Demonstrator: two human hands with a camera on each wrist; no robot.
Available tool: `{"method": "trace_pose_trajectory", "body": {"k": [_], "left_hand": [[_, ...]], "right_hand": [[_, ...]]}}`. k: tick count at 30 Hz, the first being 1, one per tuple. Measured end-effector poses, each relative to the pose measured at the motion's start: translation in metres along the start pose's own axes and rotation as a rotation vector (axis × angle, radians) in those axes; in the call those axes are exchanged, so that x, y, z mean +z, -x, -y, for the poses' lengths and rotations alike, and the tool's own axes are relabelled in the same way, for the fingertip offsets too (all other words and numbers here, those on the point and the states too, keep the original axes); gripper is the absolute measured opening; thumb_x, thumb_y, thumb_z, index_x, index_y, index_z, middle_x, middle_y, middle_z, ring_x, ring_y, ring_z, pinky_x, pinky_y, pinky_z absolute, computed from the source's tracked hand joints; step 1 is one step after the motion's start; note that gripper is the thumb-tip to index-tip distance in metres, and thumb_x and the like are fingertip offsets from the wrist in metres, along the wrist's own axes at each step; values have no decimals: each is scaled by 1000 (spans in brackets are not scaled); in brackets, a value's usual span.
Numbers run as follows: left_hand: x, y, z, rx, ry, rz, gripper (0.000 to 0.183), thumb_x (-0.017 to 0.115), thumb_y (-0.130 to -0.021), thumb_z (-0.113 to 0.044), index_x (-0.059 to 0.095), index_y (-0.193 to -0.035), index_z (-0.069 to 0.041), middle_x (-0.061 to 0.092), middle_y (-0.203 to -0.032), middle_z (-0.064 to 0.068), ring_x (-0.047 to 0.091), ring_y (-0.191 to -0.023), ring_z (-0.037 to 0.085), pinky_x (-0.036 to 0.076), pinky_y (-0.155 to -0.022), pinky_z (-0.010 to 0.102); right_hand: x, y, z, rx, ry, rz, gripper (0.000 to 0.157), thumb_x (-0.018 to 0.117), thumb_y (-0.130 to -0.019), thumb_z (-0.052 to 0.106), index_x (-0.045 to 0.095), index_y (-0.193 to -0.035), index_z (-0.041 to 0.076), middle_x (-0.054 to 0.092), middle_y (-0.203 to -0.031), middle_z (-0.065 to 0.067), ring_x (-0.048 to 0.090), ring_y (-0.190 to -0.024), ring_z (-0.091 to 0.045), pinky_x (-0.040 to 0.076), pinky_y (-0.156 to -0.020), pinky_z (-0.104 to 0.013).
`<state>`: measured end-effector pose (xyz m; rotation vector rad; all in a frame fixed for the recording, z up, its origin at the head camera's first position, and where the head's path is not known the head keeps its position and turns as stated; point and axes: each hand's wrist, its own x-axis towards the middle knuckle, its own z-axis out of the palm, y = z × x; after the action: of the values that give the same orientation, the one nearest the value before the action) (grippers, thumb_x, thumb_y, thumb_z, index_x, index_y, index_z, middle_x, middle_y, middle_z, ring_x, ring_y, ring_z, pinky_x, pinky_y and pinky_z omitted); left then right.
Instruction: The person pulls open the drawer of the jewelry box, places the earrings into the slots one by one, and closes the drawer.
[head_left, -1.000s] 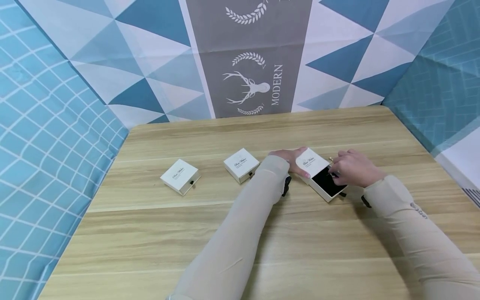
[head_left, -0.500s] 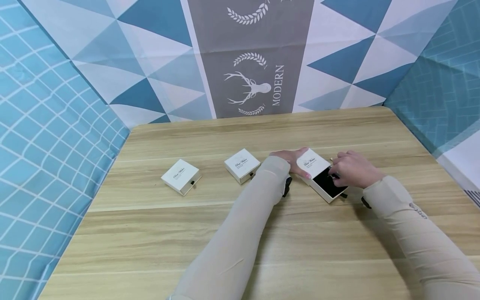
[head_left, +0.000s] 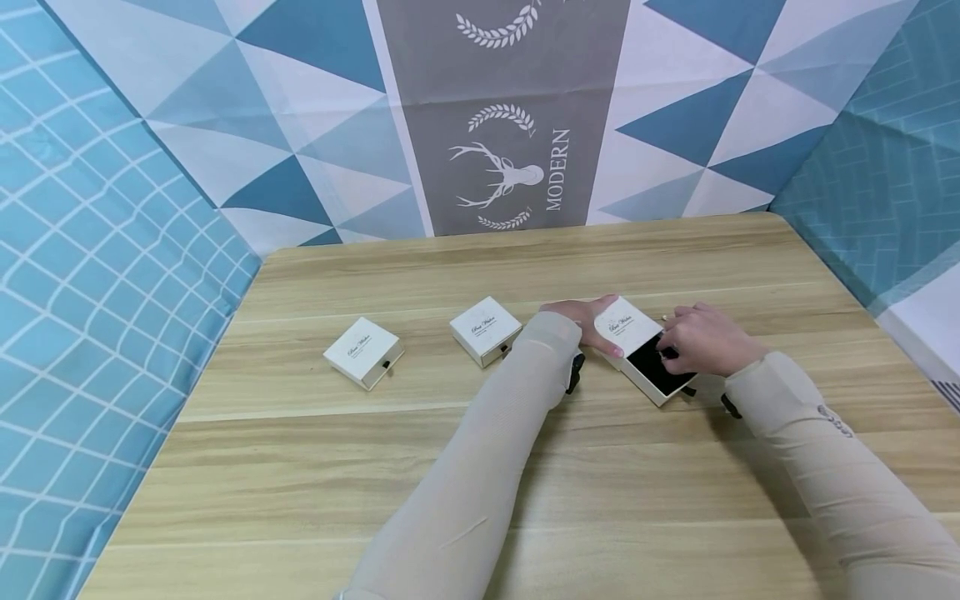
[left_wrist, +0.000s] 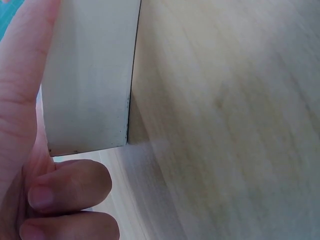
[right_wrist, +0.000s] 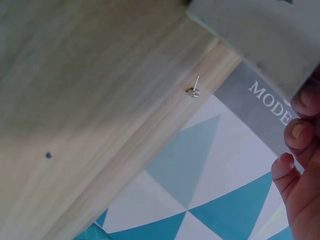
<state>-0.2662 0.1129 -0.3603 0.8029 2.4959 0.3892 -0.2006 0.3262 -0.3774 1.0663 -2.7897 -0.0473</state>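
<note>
In the head view, my left hand grips a white gift box by its sleeve, with fingers and thumb on either side. The box's drawer is pulled partway out, showing a black insert. My right hand is over that insert, fingers curled and pinching something tiny that they mostly hide. A small stud earring lies on the table behind the box, its post sticking up. The left wrist view shows the box's pale side against my left fingers, the lower ones curled beneath its corner.
Two more white gift boxes stand shut to the left, one near the middle and one farther left. All rest on a wooden table. A patterned cloth backdrop rises behind the table's far edge.
Both hands stay in place at the box. A thin bright bit seen earlier by my right fingertips hardly shows now. The head view has shifted very slightly.
</note>
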Motion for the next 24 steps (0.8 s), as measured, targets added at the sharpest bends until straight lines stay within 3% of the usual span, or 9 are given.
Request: {"method": "trace_pose_trajectory", "body": {"k": [7, 16, 24], "left_hand": [[0, 1, 0, 5, -7, 1, 100, 73, -79, -51, 13, -155, -27, 36, -152, -2, 45, -124, 11, 37, -91, 19], [1, -1, 0, 8, -5, 1, 100, 73, -79, -51, 14, -155, -27, 35, -152, -4, 45, -124, 10, 37, -90, 18], [0, -1, 0, 12, -1, 8, 100, 73, -79, -50, 13, -155, -26, 35, -153, -3, 44, -125, 10, 36, -91, 17]], "right_hand": [[2, 3, -2, 28, -42, 2, 7, 77, -71, 18, 76, -75, 13, 68, -74, 5, 40, -62, -13, 36, -56, -32], [2, 6, -4, 38, -148, -34, 12, 77, -71, 16, 77, -79, 8, 41, -57, 17, 37, -59, -7, 34, -55, -29], [1, 7, -4, 89, -178, -12, 11, 77, -73, 16, 78, -81, 9, 42, -56, 17, 36, -58, -6, 34, -55, -29]]}}
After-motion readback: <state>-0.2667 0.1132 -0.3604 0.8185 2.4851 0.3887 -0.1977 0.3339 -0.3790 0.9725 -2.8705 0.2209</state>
